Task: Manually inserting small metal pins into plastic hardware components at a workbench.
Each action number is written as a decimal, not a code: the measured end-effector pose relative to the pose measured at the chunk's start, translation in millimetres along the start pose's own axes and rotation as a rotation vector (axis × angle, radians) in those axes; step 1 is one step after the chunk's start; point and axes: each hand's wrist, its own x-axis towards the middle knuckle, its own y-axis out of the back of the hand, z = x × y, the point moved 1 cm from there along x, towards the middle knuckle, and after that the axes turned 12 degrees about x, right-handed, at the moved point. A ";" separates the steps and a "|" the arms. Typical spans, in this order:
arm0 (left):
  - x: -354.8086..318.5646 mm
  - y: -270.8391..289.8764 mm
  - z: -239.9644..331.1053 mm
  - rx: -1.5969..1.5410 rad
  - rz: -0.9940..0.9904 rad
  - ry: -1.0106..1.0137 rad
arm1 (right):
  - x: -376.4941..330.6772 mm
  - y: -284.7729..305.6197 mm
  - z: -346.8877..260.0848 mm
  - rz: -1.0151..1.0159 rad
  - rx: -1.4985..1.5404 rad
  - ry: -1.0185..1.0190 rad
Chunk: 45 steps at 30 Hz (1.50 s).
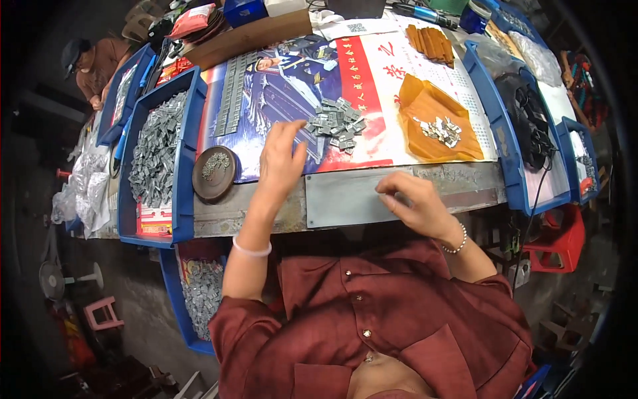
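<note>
My left hand (282, 158) reaches over the printed poster, its fingertips at the near left edge of a loose pile of small grey metal pieces (337, 124). The fingers are stretched and the thumb stands apart; nothing shows in them. Above the right part of a flat grey metal plate (349, 197) at the table's front edge is my right hand (419, 203). Its fingers curl in toward the thumb, and whatever they hold, if anything, is hidden. Small shiny metal parts (441, 131) lie on an orange-brown sheet (415, 106) beyond this hand.
A round brown dish (214, 174) of tiny parts sits beside a blue bin (186, 159) of grey pieces. Metal strips (232, 96) lie in rows on the poster. Another blue bin (508, 159) stands at right. A person (103, 63) sits at far left.
</note>
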 end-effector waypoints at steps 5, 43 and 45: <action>34.0 -25.5 -30.1 0.181 -0.118 -0.115 | -16.0 -5.6 19.9 0.139 0.035 0.039; -117.5 1.0 86.3 -1.453 -0.043 0.439 | -10.5 -59.0 -7.7 -0.099 1.533 -0.704; -117.9 0.7 84.1 -1.213 0.073 0.284 | -10.4 -55.5 -11.1 -0.086 1.565 -0.749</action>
